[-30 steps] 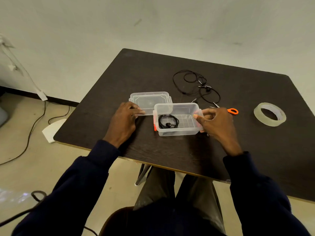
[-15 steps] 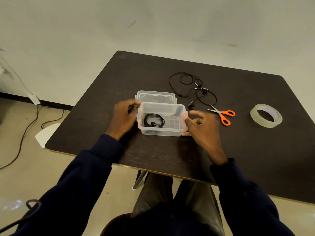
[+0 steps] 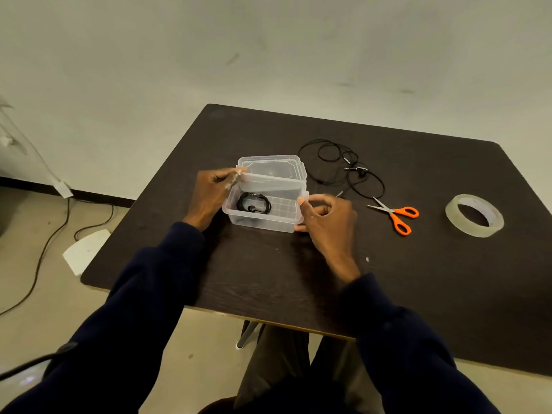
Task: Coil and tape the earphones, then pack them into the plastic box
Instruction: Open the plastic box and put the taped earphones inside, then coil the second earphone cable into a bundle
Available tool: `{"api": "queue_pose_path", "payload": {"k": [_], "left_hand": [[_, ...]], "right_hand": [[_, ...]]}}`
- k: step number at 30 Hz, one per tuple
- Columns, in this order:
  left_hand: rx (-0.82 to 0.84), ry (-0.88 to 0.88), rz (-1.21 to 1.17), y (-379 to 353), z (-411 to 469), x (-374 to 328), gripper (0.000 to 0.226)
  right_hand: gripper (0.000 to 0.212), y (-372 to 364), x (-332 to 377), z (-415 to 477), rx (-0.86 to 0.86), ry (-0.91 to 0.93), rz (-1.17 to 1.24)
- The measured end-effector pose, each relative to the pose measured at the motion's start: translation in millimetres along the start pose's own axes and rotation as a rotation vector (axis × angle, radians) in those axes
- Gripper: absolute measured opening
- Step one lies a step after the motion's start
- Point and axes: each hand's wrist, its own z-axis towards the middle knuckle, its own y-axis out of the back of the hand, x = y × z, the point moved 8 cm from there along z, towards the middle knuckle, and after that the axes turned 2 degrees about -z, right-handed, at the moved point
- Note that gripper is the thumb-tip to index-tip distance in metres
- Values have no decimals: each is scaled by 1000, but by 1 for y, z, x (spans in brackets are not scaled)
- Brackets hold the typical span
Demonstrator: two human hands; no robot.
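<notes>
While the coiled earphones [image 3: 254, 203] lie at the 9 o'clock end of the plastic box [image 3: 263, 224], its lid [image 3: 273, 170] is held tilted over the 12 o'clock rim, pinched by the left hand [image 3: 212, 192]. The box's 3 o'clock end is gripped by the right hand [image 3: 325, 218], fingers curled. Listed at 2 o'clock: loose earphones [image 3: 367, 186]; at 3 o'clock: scissors [image 3: 398, 216], tape roll [image 3: 474, 228].

The plastic box [image 3: 263, 224] sits around the middle of the surface [image 3: 298, 279], with the coiled earphones [image 3: 254, 203] inside at its left end. The lid [image 3: 273, 168] is right behind, over the back rim, though I can't quite tell if it's resting on the box. Of the two hands, the left hand [image 3: 212, 192] pinches the lid's left corner and the right hand [image 3: 325, 218] holds the box's right end. The loose earphones [image 3: 343, 171] lie behind and right of the box, the scissors [image 3: 394, 213] to its right, and the tape roll [image 3: 474, 215] further right again.
</notes>
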Motion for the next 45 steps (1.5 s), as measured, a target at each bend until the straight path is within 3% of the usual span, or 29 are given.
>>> {"api": "queue_pose_path", "payload": {"k": [9, 14, 19, 25, 29, 31, 34, 36, 39, 42, 45], "left_hand": [[-8, -26, -130, -1, 11, -1, 23], [50, -57, 6, -4, 22, 0, 22], [66, -86, 121, -6, 36, -1, 17], [-62, -57, 64, -2, 37, -18, 17], [-249, -277, 187, -12, 4, -80, 19], [-135, -358, 153, -49, -16, -100, 16], [159, -252, 41, -119, -46, -99, 11], [272, -223, 52, -154, -60, -91, 11], [297, -315, 243, -175, -69, -89, 14], [299, -404, 372, -183, -75, -95, 16], [336, -316, 390, -189, -75, -82, 16]], "right_hand": [[14, -4, -4, 17, 27, 64, 93], [13, 5, -20, 32, 25, 49, 123], [19, 53, -48, 66, -56, 12, -44], [23, 91, -64, 103, -90, 82, -271], [22, 104, -69, 134, -151, 122, -441], [11, 105, -70, 146, -167, 135, -538], [11, 102, -74, 159, -161, 116, -738], [9, 103, -78, 164, -167, 69, -753], [7, 102, -81, 166, -130, 38, -718], [13, 100, -83, 162, -62, 28, -829], [14, 102, -85, 159, -24, 45, -786]]}}
